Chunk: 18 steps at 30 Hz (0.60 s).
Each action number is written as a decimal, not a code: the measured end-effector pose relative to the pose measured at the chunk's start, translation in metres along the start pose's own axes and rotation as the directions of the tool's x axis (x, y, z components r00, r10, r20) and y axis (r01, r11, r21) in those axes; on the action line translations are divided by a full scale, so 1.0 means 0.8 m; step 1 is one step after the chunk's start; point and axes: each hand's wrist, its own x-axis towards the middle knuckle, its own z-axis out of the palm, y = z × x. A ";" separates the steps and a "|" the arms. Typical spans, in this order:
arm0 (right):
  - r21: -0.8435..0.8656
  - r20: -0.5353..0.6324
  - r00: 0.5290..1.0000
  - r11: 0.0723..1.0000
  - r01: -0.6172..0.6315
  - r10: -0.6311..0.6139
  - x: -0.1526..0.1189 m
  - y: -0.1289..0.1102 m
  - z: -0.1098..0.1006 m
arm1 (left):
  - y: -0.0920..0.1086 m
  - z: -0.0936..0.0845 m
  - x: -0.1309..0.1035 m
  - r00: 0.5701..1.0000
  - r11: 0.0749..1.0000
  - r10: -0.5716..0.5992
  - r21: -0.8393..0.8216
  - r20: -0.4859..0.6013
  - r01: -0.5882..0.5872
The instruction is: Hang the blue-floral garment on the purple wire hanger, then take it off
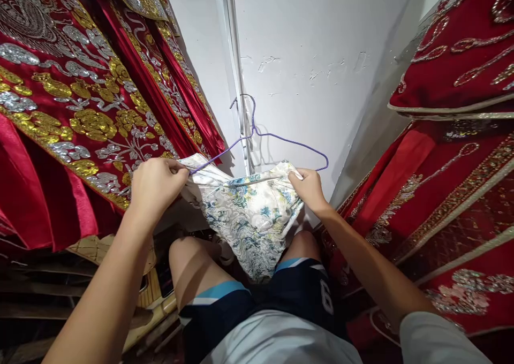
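A white garment (249,203) with a blue, green and yellow floral print is stretched between my hands and drapes down over my lap. My left hand (158,184) grips its left shoulder, closed around the fabric beside the left end of a purple hanger (289,140). That side of the hanger runs into the cloth by my fingers. My right hand (307,187) pinches the garment's right shoulder edge. The hanger's right end shows bare just above that hand, outside the fabric. Its hook points up in front of the wall; whether it rests on anything, I cannot tell.
Red cloth with gold and silver sequins (96,123) hangs on the left. More red embroidered fabric (450,182) hangs on the right. A white wall (313,43) with a vertical metal strip (233,43) stands ahead. Wooden furniture (160,305) is low at the left.
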 end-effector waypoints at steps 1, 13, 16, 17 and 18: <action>0.001 0.002 1.000 1.000 0.000 0.000 0.000 0.000 0.001 | 0.002 -0.003 0.001 1.000 0.999 -0.004 -0.041 -0.020 0.004; 0.245 -0.008 1.000 0.969 0.024 -0.022 -0.013 -0.005 0.003 | 0.027 0.089 0.027 0.920 0.761 0.196 -0.539 -0.340 -0.361; 0.236 -0.144 0.987 0.966 0.108 -0.075 -0.007 -0.003 -0.019 | 0.020 0.095 0.030 0.883 0.782 0.284 -0.442 -0.374 -0.439; 0.208 -0.188 0.979 0.972 0.113 -0.073 -0.002 -0.002 -0.028 | 0.018 0.095 0.031 0.877 0.781 0.311 -0.427 -0.366 -0.456; 0.179 -0.213 0.975 0.978 0.107 -0.067 0.006 -0.001 -0.037 | 0.016 0.094 0.033 0.873 0.777 0.338 -0.419 -0.351 -0.469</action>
